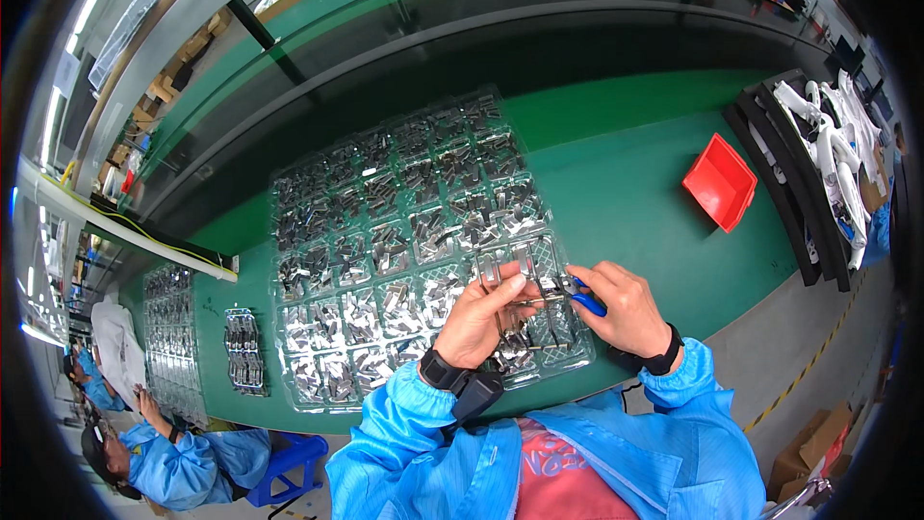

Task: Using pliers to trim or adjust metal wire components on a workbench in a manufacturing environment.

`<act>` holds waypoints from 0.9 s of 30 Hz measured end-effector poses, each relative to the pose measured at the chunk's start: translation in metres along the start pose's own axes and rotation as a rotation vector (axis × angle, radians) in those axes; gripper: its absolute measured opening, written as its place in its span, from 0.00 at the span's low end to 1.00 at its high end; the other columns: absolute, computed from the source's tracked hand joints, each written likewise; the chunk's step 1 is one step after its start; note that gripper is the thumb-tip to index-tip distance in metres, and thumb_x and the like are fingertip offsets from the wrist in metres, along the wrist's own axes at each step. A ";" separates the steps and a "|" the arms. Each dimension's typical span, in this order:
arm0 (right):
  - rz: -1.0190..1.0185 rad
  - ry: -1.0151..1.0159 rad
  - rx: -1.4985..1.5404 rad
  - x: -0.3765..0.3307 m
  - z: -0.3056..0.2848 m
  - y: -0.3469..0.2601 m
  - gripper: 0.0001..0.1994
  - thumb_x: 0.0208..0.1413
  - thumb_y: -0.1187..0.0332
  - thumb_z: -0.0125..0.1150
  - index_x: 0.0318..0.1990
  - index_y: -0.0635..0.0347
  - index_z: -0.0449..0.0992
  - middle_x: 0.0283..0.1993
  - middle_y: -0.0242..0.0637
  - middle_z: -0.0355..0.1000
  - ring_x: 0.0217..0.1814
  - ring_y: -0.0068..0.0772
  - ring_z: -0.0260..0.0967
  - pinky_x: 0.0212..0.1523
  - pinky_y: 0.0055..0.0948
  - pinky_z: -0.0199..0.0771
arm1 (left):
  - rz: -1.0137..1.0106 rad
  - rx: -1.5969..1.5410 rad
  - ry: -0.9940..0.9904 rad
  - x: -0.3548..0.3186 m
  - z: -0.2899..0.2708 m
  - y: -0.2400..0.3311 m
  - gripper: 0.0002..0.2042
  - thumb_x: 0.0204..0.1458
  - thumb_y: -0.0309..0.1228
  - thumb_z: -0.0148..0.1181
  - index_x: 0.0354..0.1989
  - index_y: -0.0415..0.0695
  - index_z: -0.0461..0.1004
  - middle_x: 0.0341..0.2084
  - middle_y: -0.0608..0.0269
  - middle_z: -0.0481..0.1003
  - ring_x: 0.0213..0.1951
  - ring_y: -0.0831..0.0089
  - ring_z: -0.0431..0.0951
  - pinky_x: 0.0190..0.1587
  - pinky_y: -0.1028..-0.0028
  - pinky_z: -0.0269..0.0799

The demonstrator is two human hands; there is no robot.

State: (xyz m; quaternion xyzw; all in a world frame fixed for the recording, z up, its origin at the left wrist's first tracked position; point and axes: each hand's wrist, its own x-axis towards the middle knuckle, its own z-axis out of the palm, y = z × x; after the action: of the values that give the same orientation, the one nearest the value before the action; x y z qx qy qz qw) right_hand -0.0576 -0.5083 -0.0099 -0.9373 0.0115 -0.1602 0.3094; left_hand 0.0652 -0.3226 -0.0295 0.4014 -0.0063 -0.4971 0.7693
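My right hand is closed around a pair of blue-handled pliers or cutters, whose jaws point left toward my other hand. My left hand pinches a thin metal part between thumb and fingers, and the tool's tip is at its right end. Whether the jaws touch it I cannot tell. Both hands are over the near right corner of a large clear plastic tray. Its compartments hold many small dark and silvery metal pieces.
A red bin lies right on the green table. Beyond it, black holders carry white parts. At left are a small rack of dark parts and another filled tray. A co-worker in blue sits there.
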 end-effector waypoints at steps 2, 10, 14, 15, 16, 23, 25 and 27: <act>-0.007 0.013 0.011 0.001 0.000 -0.001 0.22 0.39 0.75 0.64 0.47 0.61 0.72 0.29 0.39 0.66 0.31 0.41 0.68 0.30 0.35 0.69 | -0.020 -0.016 -0.006 -0.001 -0.001 0.000 0.11 0.56 0.29 0.54 0.46 0.40 0.70 0.34 0.60 0.76 0.39 0.72 0.76 0.43 0.72 0.75; -0.016 0.043 0.062 0.003 0.003 -0.008 0.22 0.39 0.75 0.64 0.47 0.61 0.71 0.30 0.40 0.65 0.31 0.41 0.67 0.30 0.35 0.69 | 0.006 0.132 0.084 -0.005 0.007 0.001 0.05 0.54 0.30 0.58 0.36 0.43 0.75 0.29 0.63 0.77 0.32 0.72 0.77 0.39 0.72 0.74; -0.037 0.036 0.066 0.004 0.002 -0.009 0.23 0.39 0.75 0.64 0.47 0.61 0.71 0.30 0.40 0.65 0.32 0.42 0.67 0.31 0.35 0.69 | 0.063 0.168 0.059 -0.005 0.008 0.004 0.07 0.53 0.31 0.60 0.36 0.41 0.75 0.28 0.64 0.77 0.33 0.77 0.76 0.36 0.77 0.71; -0.038 0.029 0.067 0.004 0.003 -0.009 0.23 0.39 0.75 0.64 0.47 0.61 0.71 0.31 0.40 0.65 0.32 0.42 0.67 0.31 0.35 0.69 | 0.031 0.177 0.067 -0.006 0.008 0.005 0.06 0.53 0.31 0.59 0.35 0.42 0.75 0.28 0.64 0.77 0.33 0.75 0.77 0.38 0.75 0.71; -0.039 0.028 0.066 0.004 0.003 -0.009 0.23 0.39 0.75 0.64 0.47 0.61 0.71 0.31 0.40 0.65 0.32 0.42 0.67 0.31 0.35 0.69 | -0.001 0.187 0.075 -0.007 0.009 0.006 0.05 0.53 0.30 0.58 0.34 0.43 0.75 0.29 0.64 0.77 0.33 0.73 0.77 0.39 0.73 0.72; -0.068 0.049 0.078 0.006 0.007 -0.008 0.23 0.38 0.76 0.64 0.47 0.63 0.70 0.31 0.41 0.66 0.33 0.42 0.67 0.31 0.35 0.69 | -0.093 0.162 0.063 -0.007 0.011 0.008 0.06 0.55 0.32 0.56 0.30 0.44 0.74 0.25 0.67 0.75 0.32 0.74 0.76 0.36 0.76 0.70; -0.075 0.056 0.079 0.007 0.006 -0.009 0.23 0.38 0.76 0.64 0.47 0.64 0.70 0.31 0.41 0.66 0.33 0.42 0.67 0.32 0.35 0.69 | -0.120 0.095 -0.022 -0.006 0.009 0.008 0.07 0.56 0.33 0.55 0.29 0.44 0.73 0.24 0.68 0.73 0.32 0.73 0.76 0.36 0.75 0.70; -0.086 0.059 0.089 0.008 0.006 -0.010 0.23 0.38 0.76 0.65 0.47 0.64 0.70 0.32 0.41 0.67 0.33 0.42 0.68 0.32 0.35 0.70 | -0.135 0.072 -0.032 -0.005 0.008 0.008 0.07 0.56 0.33 0.55 0.29 0.44 0.72 0.23 0.68 0.72 0.31 0.73 0.75 0.36 0.75 0.70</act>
State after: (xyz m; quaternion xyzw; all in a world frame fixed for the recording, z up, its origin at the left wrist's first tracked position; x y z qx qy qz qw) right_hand -0.0492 -0.4981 -0.0064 -0.9172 -0.0270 -0.2011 0.3429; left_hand 0.0650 -0.3219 -0.0173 0.4204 -0.0093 -0.5537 0.7187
